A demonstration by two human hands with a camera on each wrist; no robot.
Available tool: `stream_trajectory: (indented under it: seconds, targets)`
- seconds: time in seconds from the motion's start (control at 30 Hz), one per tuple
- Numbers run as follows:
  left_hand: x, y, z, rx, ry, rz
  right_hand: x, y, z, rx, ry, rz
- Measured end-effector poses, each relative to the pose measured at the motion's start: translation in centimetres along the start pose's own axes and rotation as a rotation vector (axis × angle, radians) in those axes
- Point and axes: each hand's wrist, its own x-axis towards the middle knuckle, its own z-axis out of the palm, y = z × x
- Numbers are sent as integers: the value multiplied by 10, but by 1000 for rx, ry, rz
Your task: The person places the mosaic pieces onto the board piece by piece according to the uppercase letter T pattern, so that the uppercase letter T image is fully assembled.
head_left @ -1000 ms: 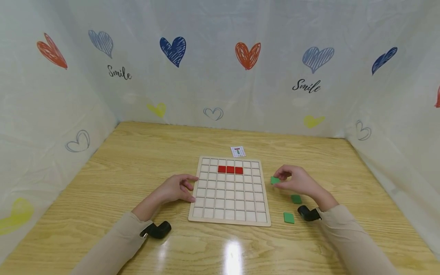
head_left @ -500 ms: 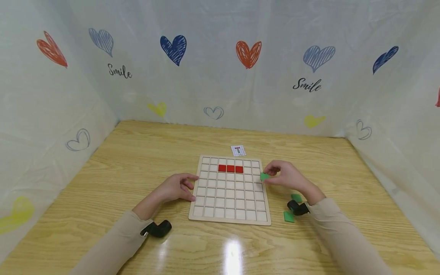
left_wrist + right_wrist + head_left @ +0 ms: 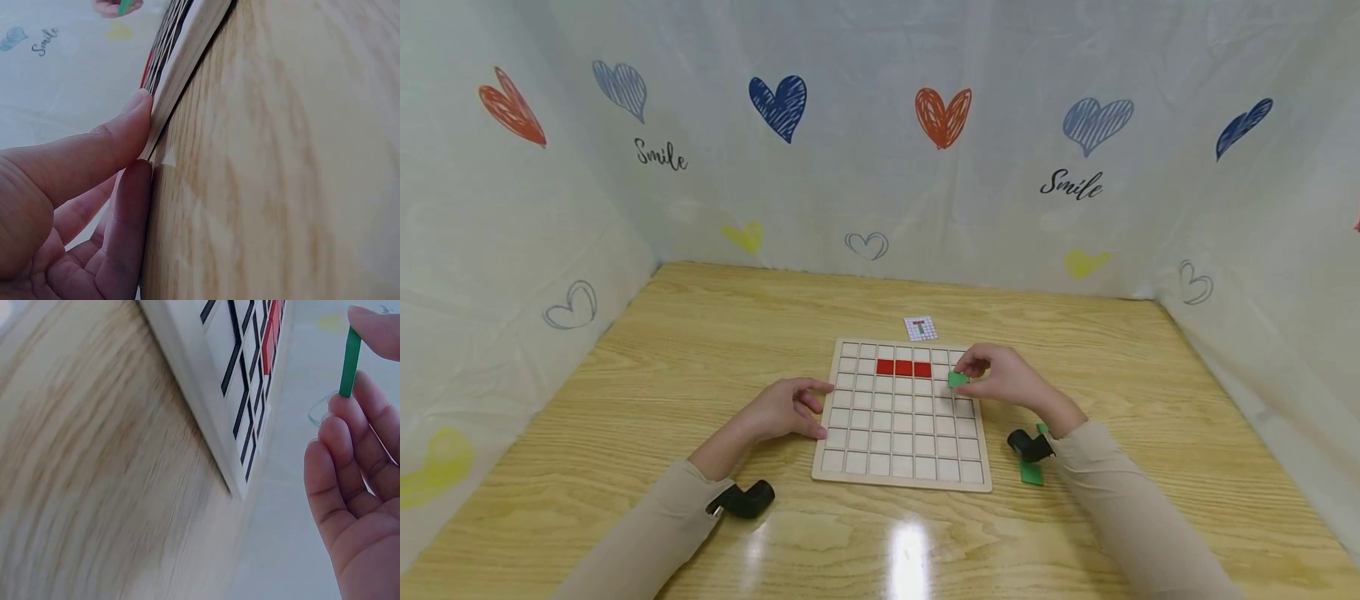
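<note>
Between the thumb and fingers of my right hand (image 3: 1006, 379) I pinch a green square tile (image 3: 957, 380). It hangs above the right-hand columns of a wooden grid board (image 3: 895, 482). The right wrist view shows that tile (image 3: 350, 364) edge-on, clear of the board. Three red tiles (image 3: 904, 368) lie side by side in the board's second row from the far edge. My left hand (image 3: 781, 410) touches the board's left edge with its fingertips and thumb. In the left wrist view, the left thumb (image 3: 94, 153) rests against the board's side rim.
A small card (image 3: 921, 328) printed with a red and green T shape lies beyond the board. Two green tiles, one nearer (image 3: 1032, 474) and one partly hidden by the right wrist's camera mount (image 3: 1030, 447), lie right of the board. A heart-printed curtain (image 3: 865, 167) surrounds the table.
My right hand has carried the green tile leftward, from beside the board to above its right columns. The left hand stays at the board's edge.
</note>
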Motion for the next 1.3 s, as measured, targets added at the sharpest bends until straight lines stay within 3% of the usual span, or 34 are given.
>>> stream_trajectory:
  seconds: [0.33,1.3]
  targets:
    - [0,0,0,-11,-11,19,15,-7,11,2,-26,-16]
    - [0,-1,0,-14,-6,-1,50,-23,44,-6,-128,-6]
